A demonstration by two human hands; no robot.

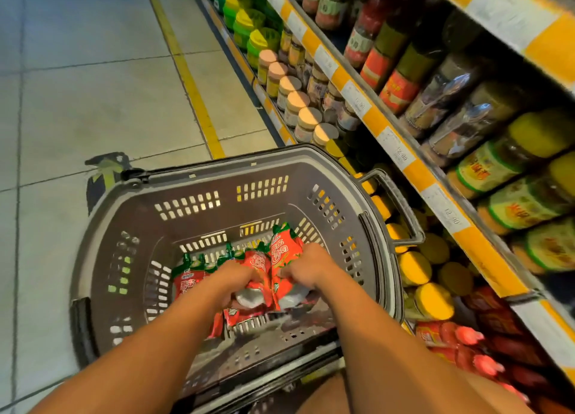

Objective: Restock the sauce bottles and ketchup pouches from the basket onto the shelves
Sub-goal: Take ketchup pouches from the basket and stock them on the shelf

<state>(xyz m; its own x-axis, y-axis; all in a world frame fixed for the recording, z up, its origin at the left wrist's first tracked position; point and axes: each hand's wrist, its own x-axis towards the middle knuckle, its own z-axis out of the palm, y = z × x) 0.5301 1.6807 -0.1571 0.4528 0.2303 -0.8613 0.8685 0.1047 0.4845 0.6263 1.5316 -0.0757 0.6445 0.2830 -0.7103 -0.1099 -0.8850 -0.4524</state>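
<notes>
Gripping red, green-topped ketchup pouches [281,258], both hands [270,278].

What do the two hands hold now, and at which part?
Both hands are in the basket, holding red ketchup pouches. The left hand and right hand grip them around the lower body; the green tops stick out.
</notes>
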